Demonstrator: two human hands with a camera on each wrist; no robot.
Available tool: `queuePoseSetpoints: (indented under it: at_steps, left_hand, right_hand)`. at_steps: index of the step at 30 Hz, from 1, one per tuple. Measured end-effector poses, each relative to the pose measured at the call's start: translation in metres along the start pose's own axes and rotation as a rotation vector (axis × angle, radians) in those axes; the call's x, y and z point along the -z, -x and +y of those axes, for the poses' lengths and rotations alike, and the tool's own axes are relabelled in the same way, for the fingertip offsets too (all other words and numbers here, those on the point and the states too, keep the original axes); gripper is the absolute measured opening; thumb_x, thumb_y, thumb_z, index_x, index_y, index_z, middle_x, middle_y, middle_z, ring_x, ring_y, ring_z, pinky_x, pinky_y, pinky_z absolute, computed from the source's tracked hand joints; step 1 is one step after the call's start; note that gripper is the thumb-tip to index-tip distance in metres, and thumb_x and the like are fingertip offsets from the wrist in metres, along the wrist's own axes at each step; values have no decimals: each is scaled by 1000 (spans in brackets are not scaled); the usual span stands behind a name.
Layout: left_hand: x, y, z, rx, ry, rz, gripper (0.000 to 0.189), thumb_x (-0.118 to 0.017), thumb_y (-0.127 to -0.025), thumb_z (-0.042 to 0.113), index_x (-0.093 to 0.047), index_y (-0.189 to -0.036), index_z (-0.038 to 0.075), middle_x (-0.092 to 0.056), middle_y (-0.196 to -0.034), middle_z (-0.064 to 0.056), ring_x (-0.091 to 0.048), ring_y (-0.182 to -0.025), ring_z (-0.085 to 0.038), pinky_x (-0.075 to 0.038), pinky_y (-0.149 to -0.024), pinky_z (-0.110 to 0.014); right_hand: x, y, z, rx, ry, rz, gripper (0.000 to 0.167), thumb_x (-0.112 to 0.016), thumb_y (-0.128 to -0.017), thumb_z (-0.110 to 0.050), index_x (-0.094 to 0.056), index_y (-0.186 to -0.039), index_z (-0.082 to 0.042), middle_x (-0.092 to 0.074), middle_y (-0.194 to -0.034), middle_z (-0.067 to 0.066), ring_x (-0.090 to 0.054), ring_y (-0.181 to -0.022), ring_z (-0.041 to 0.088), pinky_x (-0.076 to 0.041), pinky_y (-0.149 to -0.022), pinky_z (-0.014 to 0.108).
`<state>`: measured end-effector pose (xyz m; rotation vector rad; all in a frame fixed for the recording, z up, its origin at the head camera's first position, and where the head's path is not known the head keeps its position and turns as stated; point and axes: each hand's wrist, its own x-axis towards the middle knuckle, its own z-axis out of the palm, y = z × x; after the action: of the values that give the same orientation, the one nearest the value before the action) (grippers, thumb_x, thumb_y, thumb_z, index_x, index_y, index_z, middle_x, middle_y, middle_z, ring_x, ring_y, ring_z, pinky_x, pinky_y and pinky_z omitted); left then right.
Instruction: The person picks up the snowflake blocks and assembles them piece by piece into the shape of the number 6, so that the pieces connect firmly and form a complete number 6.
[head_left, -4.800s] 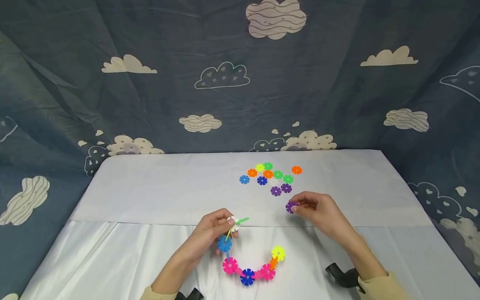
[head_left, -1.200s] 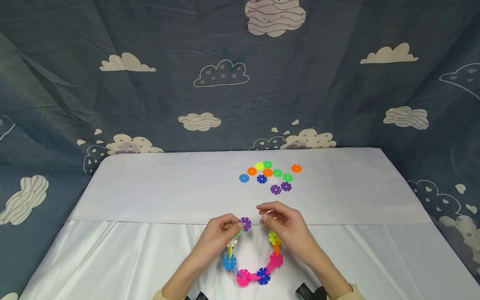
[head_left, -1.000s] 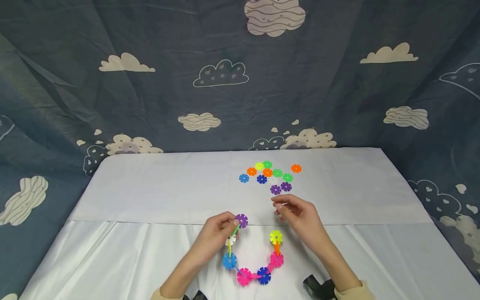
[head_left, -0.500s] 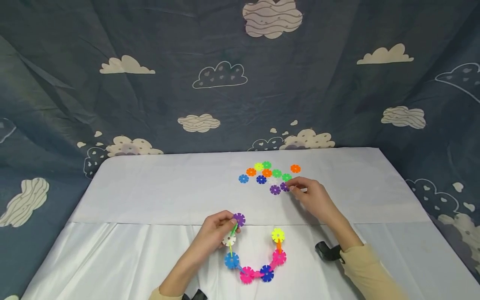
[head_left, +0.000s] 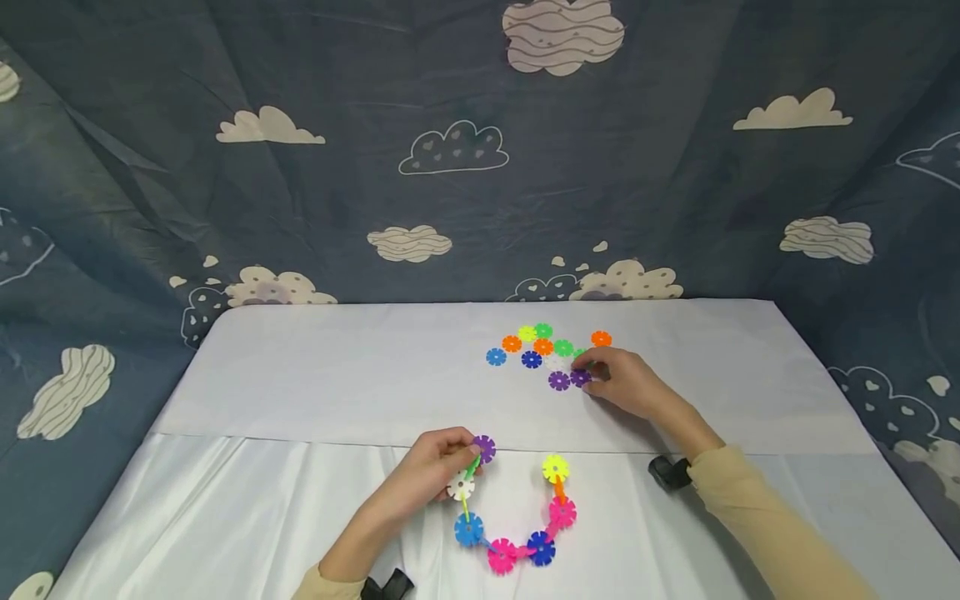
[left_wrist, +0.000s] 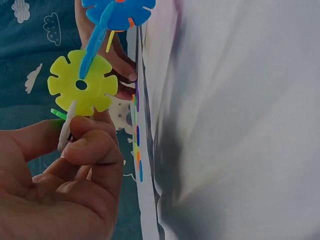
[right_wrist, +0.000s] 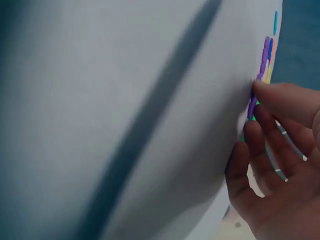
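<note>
My left hand [head_left: 433, 468] pinches the upper left end of a chain of slotted snowflake discs [head_left: 468, 530]. In the left wrist view, thumb and finger grip it near a white disc [left_wrist: 65, 131], beside a yellow disc [left_wrist: 82, 84]. A purple disc [head_left: 483, 449] sits at the chain's held end, just past my fingertips. The chain curves in a U to a yellow disc [head_left: 556, 468] at its other end. Low over the table, my right hand [head_left: 628, 383] has thumb and fingers curled round a loose purple snowflake disc [head_left: 581, 378]; its fingers partly hide a green disc.
Several loose discs lie at the back of the white-covered table [head_left: 337, 375], among them another purple disc [head_left: 558, 381], a dark blue disc [head_left: 532, 359] and an orange disc [head_left: 602, 338]. A dark cloud-printed cloth [head_left: 465, 217] hangs behind.
A purple disc, earlier in my right hand, joined the chain's left end. The right hand then let go, moved back to the pile and took hold of another purple disc, which has shifted slightly nearer.
</note>
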<state>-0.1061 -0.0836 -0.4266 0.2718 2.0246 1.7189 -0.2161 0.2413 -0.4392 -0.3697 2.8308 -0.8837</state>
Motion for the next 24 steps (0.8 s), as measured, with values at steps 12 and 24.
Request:
queuePoseSetpoints:
  at_steps: [12,24]
  left_hand:
    - [4,-3,-4,-2,42,10,21,-55,-101,17,-63,-101,-2,-70,-92,-18,-41,-55,-8,-34,-46,-20]
    - [3,-4,-6,8,53,12,17,-55,-100,15,-63,-101,-1,-71,-93,-17,-47,-61,-9,-37,-50,-21]
  right_hand:
    - [9,5,1,-9,-12,-116,30,-80,-83,-10,-67,-109,-4,-56,-87,5,-50,-85,22,-47,-76,34]
    - [4,34,-9,-55,-109,61,18,-73,-88,-3,-67,-104,-9,-64,-91,2,-55,-84,22,-51,-79,35]
